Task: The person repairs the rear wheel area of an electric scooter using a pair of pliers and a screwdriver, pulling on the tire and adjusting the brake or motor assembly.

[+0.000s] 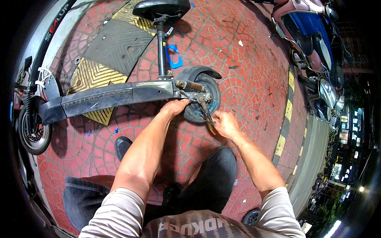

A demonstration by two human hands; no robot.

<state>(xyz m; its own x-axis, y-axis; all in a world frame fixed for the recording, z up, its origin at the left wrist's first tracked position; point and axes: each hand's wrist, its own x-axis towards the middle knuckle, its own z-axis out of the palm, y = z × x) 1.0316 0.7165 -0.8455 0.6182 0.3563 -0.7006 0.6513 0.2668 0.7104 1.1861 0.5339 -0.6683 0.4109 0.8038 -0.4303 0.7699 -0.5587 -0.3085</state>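
Head view shows a black scooter [103,97] lying across red paving [246,75], its rear wheel [204,101] at the centre. Left hand [174,107] rests on the near edge of this wheel, fingers curled on the tire, just beside the axle bolt [207,96]. Right hand [225,123] is to the right and nearer, clenched around a tool [209,119] whose tip points up to the axle. Scooter seat [160,8] stands far, a blue bracket [174,57] beside its post. Parked motorbikes [313,43] are far right.
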